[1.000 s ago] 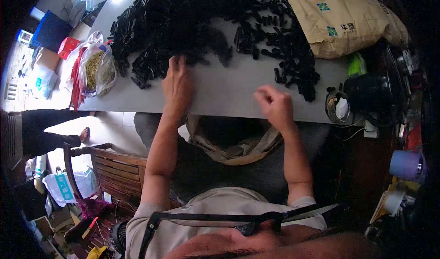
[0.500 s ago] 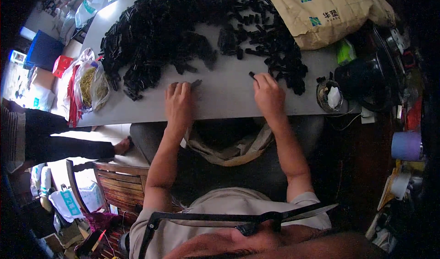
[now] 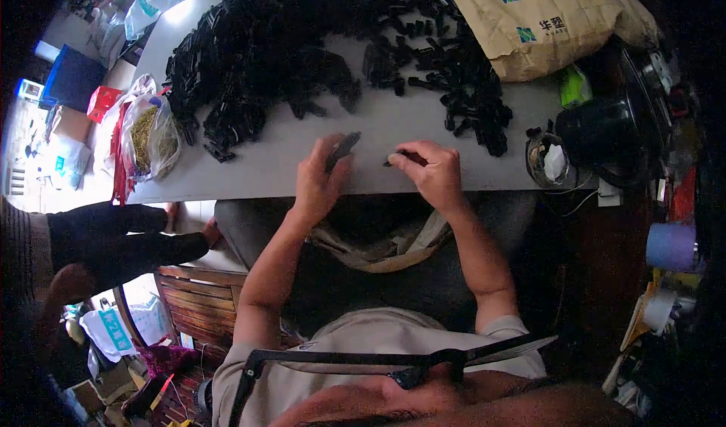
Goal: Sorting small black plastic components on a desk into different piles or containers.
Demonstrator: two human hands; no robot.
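My left hand (image 3: 321,176) is closed on a small black oblong plastic piece (image 3: 344,150), which sticks up between thumb and fingers. To its right, my right hand (image 3: 432,171) pinches another dark piece (image 3: 389,162) whose tip shows beyond the thumb; most of it is hidden by the fingers. Both hands are over the front of the grey table (image 3: 370,121), a little apart. Beyond them spreads a big heap of black plastic pieces (image 3: 265,49), and a looser group of the same pieces (image 3: 473,106) lies at the right.
A brown paper sack (image 3: 544,26) lies at the far right, near a black bucket (image 3: 605,132) and a small round container (image 3: 546,159). Clear plastic bags (image 3: 155,140) sit at the left edge. An open bag (image 3: 378,257) hangs below the table edge. Another person (image 3: 113,234) is at left.
Both hands have moved inward toward each other. The left hand now raises its black piece, and the right has turned its piece toward the left. The person at left has shifted.
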